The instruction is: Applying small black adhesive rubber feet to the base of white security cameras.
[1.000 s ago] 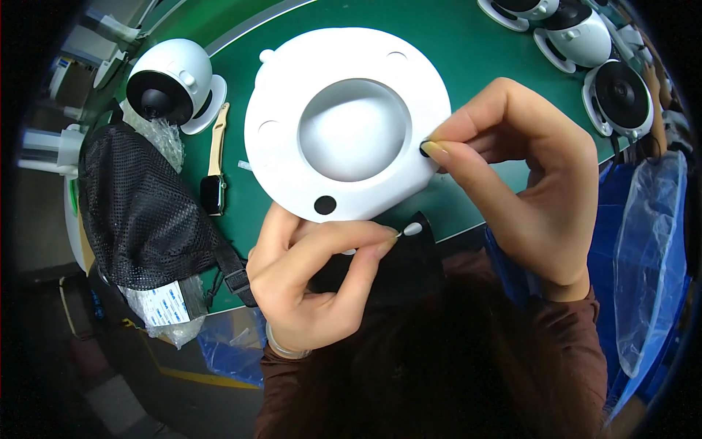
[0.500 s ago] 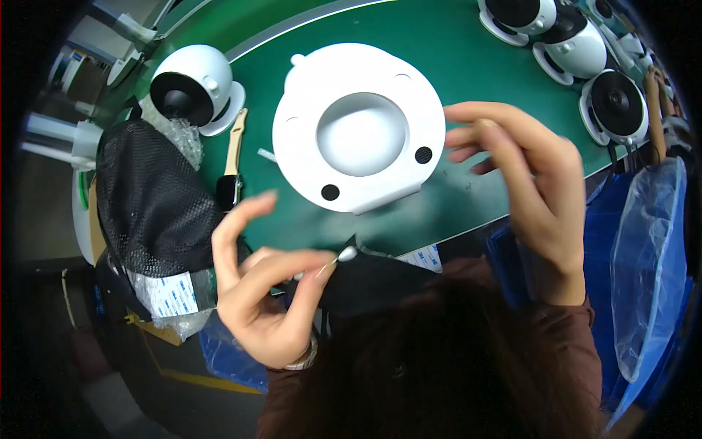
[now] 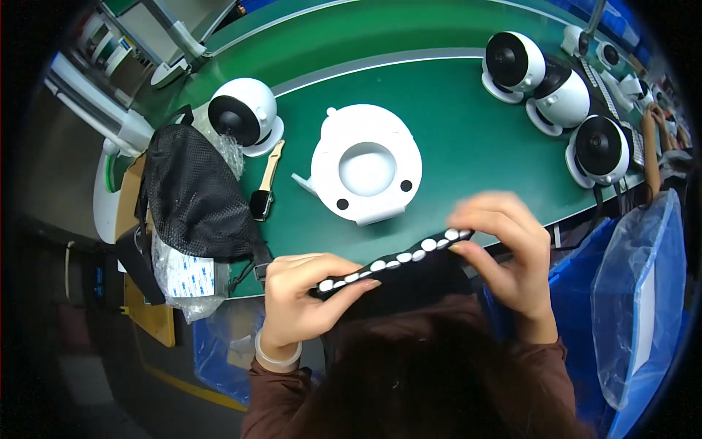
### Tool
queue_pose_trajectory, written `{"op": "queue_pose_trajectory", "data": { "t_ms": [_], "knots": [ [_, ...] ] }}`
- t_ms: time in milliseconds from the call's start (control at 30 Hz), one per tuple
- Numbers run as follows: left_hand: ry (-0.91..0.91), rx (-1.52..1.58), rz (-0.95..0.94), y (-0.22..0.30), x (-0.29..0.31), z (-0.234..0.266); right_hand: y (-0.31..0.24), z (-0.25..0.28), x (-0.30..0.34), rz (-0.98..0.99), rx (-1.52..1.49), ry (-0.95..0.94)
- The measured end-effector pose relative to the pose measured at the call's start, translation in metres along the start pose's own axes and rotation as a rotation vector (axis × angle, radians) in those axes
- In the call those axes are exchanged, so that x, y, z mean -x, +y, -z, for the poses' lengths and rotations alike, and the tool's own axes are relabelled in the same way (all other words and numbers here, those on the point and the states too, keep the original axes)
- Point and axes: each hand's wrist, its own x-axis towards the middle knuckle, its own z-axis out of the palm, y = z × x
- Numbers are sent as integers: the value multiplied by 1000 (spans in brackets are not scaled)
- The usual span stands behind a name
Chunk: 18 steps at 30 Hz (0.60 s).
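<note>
A black strip with several white round dots along it stretches between my hands, close to the table's near edge. My left hand pinches its left end between thumb and fingers. At the other end, my right hand has its thumb below the strip and its blurred fingers above, gripping it. Beyond the strip, a white round device lies on the green table with its ring-shaped base up. Two black round pads sit on that base near its front edge. Neither hand touches the device.
A smartwatch with a tan strap lies left of the device, beside a black mesh bag. One white-and-black device stands behind the bag; several more stand at right. Blue bins with clear liners flank me. Another person's arm shows far right.
My right hand has left the white device's edge and now grips the strip's right end. My left hand, earlier pinching a small white piece, holds the other end. The view has shifted.
</note>
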Motion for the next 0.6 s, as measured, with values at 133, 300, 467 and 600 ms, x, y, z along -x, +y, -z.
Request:
{"op": "queue_pose_trajectory", "data": {
  "t_ms": [133,300,467,600],
  "knots": [
    [-63,79,-22,10,-16,-10,-23,4,-3,242,288,-121],
    [190,542,143,12,-2,-25,-14,-2,-6,232,231,-109],
    [122,100,-80,4,-1,-28,-3,-9,-12,275,212,-185],
    [213,226,41,9,4,-37,1,-10,-11,158,3,-210]
  ]
}}
